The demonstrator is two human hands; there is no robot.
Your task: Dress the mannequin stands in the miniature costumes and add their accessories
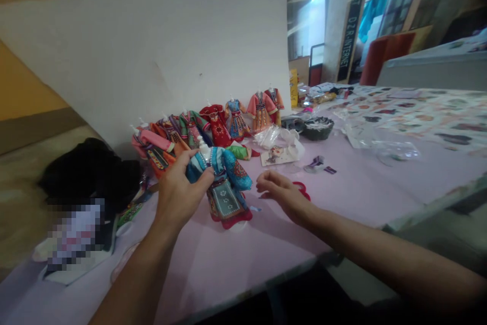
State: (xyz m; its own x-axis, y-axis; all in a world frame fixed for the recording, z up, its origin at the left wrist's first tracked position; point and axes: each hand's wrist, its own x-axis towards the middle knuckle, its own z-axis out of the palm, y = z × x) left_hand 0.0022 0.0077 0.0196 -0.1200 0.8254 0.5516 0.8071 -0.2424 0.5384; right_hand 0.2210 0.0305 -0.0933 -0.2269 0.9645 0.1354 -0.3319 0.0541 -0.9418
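My left hand [184, 188] grips a small doll figure in a blue dress [227, 195] at its shoulder and chest, thumb in front. A white neck piece [204, 148] pokes out above the collar. The dress has wide blue sleeves, a grey patterned front panel and a red hem, and stands nearly upright at the table. To the right of its sleeve, my right hand [283, 192] hovers with loosely bent fingers and nothing visible in them. Behind it lie red scissor-like handles [302, 190], partly hidden by that hand.
Several dressed figures, among them a red dress [217, 124] and a pink one [261, 111], line a white board [228, 36]. A dark bowl [318, 129], clear plastic wrapping [268, 136] and a purple strip [321, 165] lie right. A black cloth [91, 173] is left.
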